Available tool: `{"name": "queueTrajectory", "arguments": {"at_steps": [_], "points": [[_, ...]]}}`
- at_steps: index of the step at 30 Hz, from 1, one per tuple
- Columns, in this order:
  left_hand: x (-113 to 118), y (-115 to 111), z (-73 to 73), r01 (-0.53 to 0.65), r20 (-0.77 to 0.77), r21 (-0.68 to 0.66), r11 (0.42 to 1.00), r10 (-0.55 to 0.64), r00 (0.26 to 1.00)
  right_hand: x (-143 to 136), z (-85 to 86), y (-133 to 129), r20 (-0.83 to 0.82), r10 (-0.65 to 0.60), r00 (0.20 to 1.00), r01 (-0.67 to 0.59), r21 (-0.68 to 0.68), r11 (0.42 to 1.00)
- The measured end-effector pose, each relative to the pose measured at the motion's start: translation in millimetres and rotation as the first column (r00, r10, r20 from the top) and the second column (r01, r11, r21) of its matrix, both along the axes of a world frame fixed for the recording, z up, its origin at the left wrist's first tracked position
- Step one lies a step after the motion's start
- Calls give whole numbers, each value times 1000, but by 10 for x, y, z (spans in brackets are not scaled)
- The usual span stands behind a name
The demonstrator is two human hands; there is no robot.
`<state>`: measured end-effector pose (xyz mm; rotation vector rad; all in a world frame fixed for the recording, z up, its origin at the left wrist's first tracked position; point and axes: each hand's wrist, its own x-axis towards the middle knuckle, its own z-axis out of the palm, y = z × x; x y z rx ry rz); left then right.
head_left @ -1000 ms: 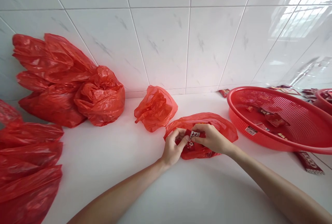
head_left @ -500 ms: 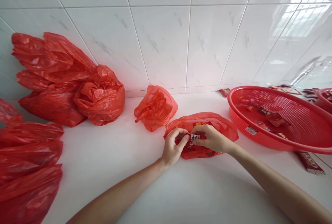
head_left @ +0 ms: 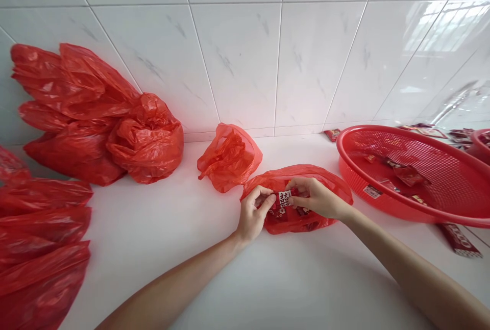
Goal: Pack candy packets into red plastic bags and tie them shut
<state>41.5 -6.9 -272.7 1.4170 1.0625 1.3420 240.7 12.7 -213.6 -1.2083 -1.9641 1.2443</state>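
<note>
While between fingers (head_left: 267, 204), packet (head_left: 284, 198) long-axis sideways.

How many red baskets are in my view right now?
2. The large mesh basket stands at the right of the white counter; a second basket shows behind it, cut off by the picture's right edge. Others could be out of frame.

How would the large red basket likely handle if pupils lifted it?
The large red basket is probably stiff: its perforated wall stands without sagging. It looks light for its size, with few packets showing inside; these may slide if tilted.
</note>
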Motion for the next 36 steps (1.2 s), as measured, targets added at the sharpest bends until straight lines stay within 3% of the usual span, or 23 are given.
{"name": "queueTrajectory", "arguments": {"at_steps": [5,13,22,36], "points": [[4,-15,-3,1,-9,1,1000,-1,1000,3,-21,21,-84,-7,996,0,-86,996],[8,-60,47,150,-44,-18,988,-151,988,-1,-19,25,-128,103,986,-107,-25,994],[-10,-18,-21,91,-91,91,992,-83,992,-49,-60,8,-174,117,978,-111,46,993],[-10,-35,8,120,-39,19,993,-119,992,-75,-88,-12,-287,105,952,-106,14,994]]}}
